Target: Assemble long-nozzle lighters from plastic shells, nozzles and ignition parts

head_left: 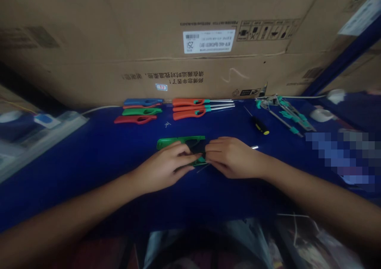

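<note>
Left hand (166,164) and right hand (230,156) palms down, fingertips meeting, fingers clamped on green lighter shell (180,143), below orange lighters (190,108)

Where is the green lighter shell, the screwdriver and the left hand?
green lighter shell (171,142): head view, on its bare handle end.
screwdriver (261,127): head view, on its black and yellow handle.
left hand (166,166): head view, on its back.
</note>
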A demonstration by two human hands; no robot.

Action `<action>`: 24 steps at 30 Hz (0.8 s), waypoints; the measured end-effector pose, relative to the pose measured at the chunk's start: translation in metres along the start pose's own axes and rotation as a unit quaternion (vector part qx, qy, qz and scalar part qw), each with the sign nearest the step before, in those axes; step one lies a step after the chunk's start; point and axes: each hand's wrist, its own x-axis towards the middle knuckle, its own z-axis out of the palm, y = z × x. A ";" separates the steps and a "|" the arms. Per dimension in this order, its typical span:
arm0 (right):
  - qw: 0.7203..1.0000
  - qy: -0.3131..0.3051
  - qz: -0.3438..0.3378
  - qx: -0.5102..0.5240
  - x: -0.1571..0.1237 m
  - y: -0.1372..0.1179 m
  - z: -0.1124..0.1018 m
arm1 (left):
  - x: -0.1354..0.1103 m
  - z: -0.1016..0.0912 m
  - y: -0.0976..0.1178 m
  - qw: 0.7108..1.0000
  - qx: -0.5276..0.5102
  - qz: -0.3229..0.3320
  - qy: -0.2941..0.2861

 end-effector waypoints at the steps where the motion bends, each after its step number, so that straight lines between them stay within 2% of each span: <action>1: 1.000 -0.005 -0.002 0.004 0.000 0.000 -0.001 | 0.000 0.000 0.000 1.000 0.003 0.000 -0.003; 5: 1.000 -0.008 -0.006 0.008 -0.001 0.004 -0.001 | 0.000 -0.002 0.000 1.000 0.025 0.002 -0.011; 10: 1.000 0.020 0.005 0.018 -0.004 0.012 -0.001 | -0.002 -0.003 -0.002 0.998 0.055 0.008 -0.024; 13: 0.998 0.048 0.038 0.023 -0.007 0.023 -0.004 | -0.004 -0.004 -0.001 0.996 0.081 0.011 -0.030; 16: 0.987 0.110 0.116 -0.015 -0.015 0.048 -0.008 | -0.004 -0.005 0.001 0.993 0.111 0.015 -0.028; 19: 0.941 0.168 0.277 -0.094 -0.032 0.084 -0.013 | -0.005 -0.004 0.002 0.990 0.132 0.027 -0.027; 21: 0.893 0.156 0.400 -0.135 -0.049 0.109 -0.016 | -0.005 -0.003 0.001 0.989 0.141 0.039 -0.026; 23: 0.830 0.122 0.522 -0.154 -0.065 0.130 -0.018 | -0.006 -0.003 0.000 0.989 0.141 0.045 -0.018; 24: 0.814 0.117 0.547 -0.156 -0.072 0.138 -0.018 | -0.006 -0.003 0.000 0.989 0.138 0.046 -0.012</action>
